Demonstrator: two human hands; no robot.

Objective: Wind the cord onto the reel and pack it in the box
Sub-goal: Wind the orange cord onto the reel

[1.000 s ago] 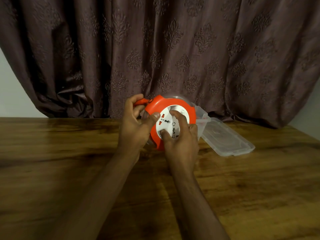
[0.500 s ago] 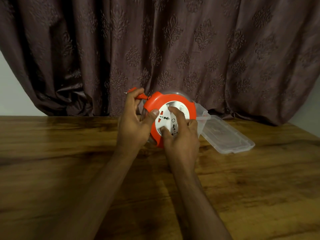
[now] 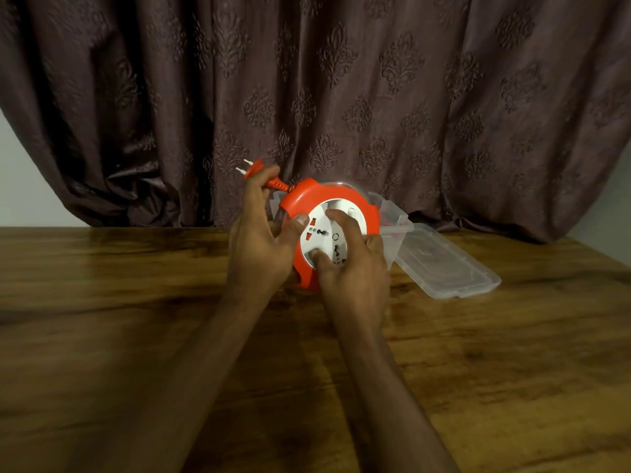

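At frame centre I see the round orange plastic cord reel (image 3: 341, 199) with its white socket face, held above the wooden table (image 3: 136, 302). My left hand (image 3: 259, 244) curls around its rim and the orange two-pin plug (image 3: 254, 169); my right hand (image 3: 348, 268) pinches the white hub. Behind it, right of centre, sits the clear plastic box (image 3: 396, 227), its lid (image 3: 447, 264) lying open.

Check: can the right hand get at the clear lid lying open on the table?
Probably yes, once it lets go. The lid lies flat on the table just right of the right hand, nothing between them, but that hand's fingers are on the reel's white dial.
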